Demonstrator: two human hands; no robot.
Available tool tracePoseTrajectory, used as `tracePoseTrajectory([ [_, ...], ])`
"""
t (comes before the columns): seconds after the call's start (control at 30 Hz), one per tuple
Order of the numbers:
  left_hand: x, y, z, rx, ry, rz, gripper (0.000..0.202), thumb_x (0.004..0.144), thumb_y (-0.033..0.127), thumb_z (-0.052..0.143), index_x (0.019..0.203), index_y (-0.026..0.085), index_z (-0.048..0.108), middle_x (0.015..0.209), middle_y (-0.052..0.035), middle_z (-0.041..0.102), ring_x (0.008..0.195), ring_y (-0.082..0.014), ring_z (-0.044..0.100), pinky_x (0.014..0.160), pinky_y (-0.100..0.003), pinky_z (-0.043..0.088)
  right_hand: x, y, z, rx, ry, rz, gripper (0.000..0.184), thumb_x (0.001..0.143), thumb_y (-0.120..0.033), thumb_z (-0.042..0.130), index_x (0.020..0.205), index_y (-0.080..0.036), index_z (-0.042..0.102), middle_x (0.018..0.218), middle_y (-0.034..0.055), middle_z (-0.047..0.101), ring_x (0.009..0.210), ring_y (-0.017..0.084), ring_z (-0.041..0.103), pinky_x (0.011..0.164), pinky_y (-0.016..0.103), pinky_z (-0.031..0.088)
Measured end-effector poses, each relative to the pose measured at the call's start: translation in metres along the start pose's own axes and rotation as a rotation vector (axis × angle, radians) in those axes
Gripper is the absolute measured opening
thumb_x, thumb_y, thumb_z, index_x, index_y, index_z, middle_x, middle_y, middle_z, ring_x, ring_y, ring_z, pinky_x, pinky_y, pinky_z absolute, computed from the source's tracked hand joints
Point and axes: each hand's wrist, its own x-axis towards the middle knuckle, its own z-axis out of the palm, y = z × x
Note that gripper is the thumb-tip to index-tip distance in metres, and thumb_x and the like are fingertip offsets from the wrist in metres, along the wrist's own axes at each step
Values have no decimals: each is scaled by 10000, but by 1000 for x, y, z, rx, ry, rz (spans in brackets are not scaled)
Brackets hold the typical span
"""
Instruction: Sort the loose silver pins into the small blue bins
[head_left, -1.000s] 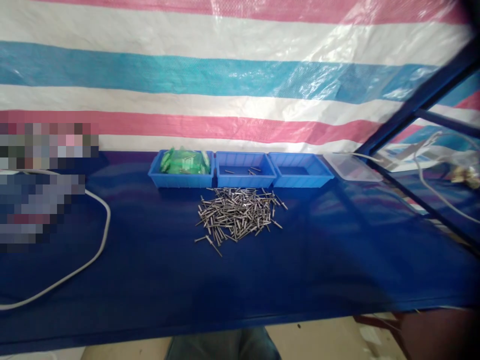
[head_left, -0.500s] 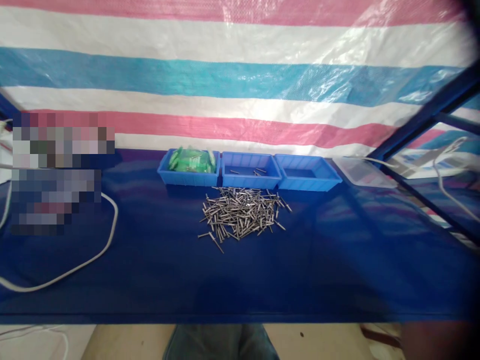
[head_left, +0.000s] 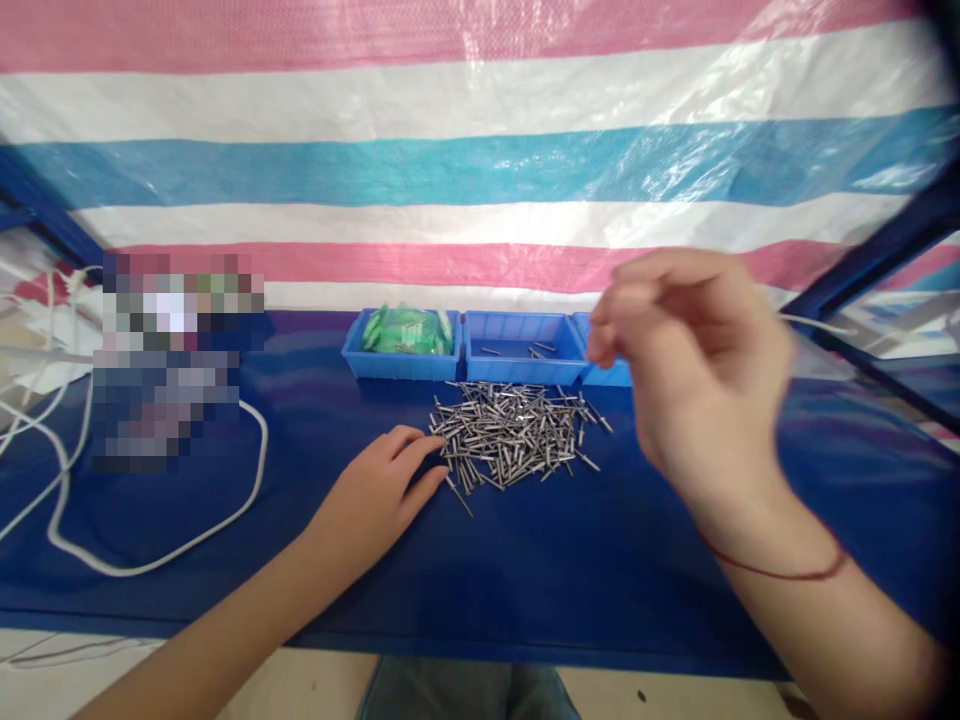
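A heap of silvery blind rivets lies spread on the blue table. My left hand rests on the table at the heap's left edge, fingers stretched and apart, the tips touching the outermost rivets. It holds nothing. My right hand is raised above the table on the right, closer to the camera, with curled fingers smeared by motion; I cannot see whether anything is between them. Behind the heap, the middle blue bin contains a few rivets. The right blue bin is partly hidden by my right hand.
The left blue bin contains green plastic packaging. A white cable loops over the left of the table, near a pixelated patch. A striped sheet hangs behind; a dark blue frame bar slants at right.
Both my hands have come into view: the left onto the heap's left edge, the right raised at the right. The view has shifted slightly, and the rivets look unmoved on the table.
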Motion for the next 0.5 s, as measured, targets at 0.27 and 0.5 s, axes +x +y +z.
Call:
tracePoseTrajectory([
  [0.27, 28, -2, -1, 209, -193, 132, 197, 958, 257, 445, 929, 173, 620, 922, -50, 608, 834, -184, 586, 778, -316, 480, -27, 36, 25, -167, -403, 145, 149, 872, -209, 535, 1010, -190, 590, 764, -3, 605, 628, 111, 550, 579, 248, 453],
  [0.5, 46, 6, -20, 326, -259, 132, 213, 974, 219, 388, 953, 146, 587, 950, -73, 615, 894, -225, 582, 775, -349, 464, -33, 35, 25, -347, -701, 37, 123, 893, -226, 528, 891, -185, 644, 824, 30, 662, 713, 145, 586, 660, 282, 453],
])
